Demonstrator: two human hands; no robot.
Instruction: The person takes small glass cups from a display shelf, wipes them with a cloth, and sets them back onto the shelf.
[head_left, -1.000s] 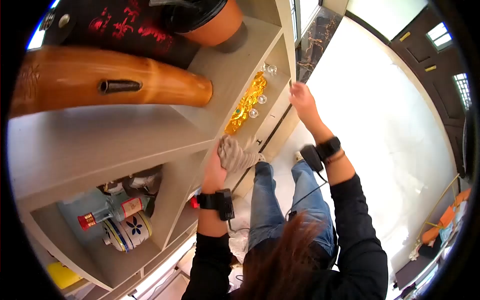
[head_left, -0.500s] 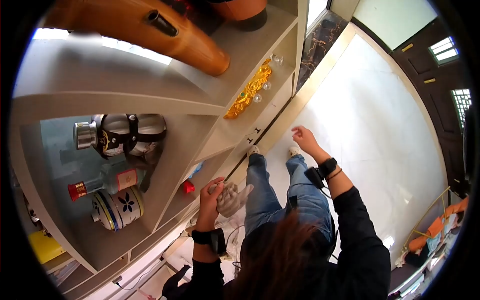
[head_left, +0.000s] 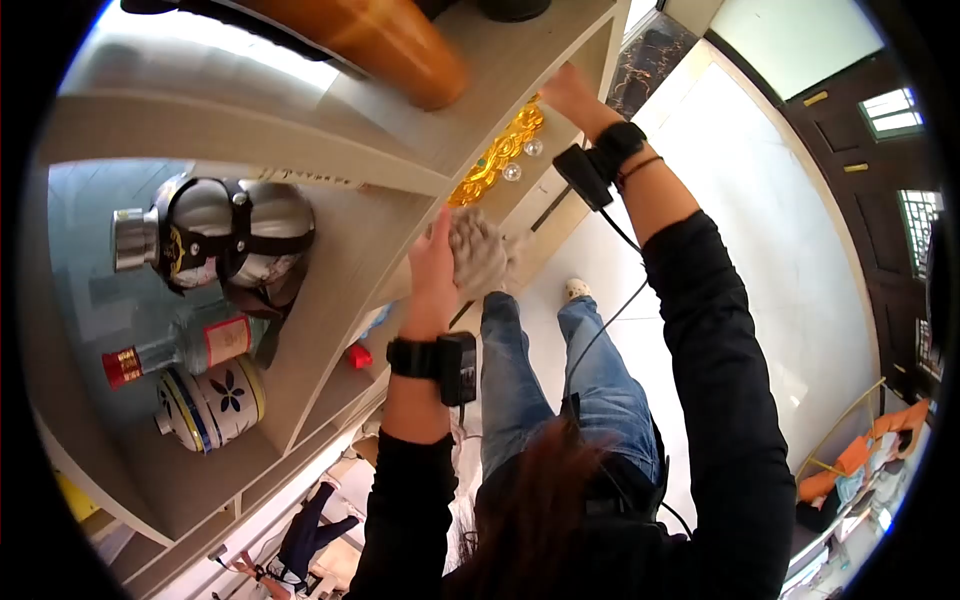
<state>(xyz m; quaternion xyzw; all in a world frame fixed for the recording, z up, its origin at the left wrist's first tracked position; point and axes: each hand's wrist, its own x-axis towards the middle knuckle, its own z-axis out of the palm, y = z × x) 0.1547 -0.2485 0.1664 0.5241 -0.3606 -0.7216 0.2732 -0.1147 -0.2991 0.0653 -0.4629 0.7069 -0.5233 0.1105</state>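
A grey cloth (head_left: 480, 250), slightly blurred, is bunched in my left hand (head_left: 432, 268), whose fingers close round it. That hand is at the near end of a gold ornament (head_left: 500, 150) with carved curls and clear balls along its side. The ornament lies on a narrow shelf of the cabinet. At its far end is my right hand (head_left: 572, 98), its fingers curled over that end and partly hidden. Dark straps with small black devices are on both wrists.
On the left, a cabinet compartment holds a silver gourd-shaped bottle (head_left: 235, 232), a clear bottle with a red cap (head_left: 180, 345) and a white patterned jar (head_left: 212, 405). A brown bamboo-like piece (head_left: 400, 50) lies above. Another person (head_left: 300, 545) is at lower left.
Both my hands have moved forward to the gold ornament, the left carrying the grey cloth. My right hand came from over the floor to the ornament's far end. The view has shifted slightly.
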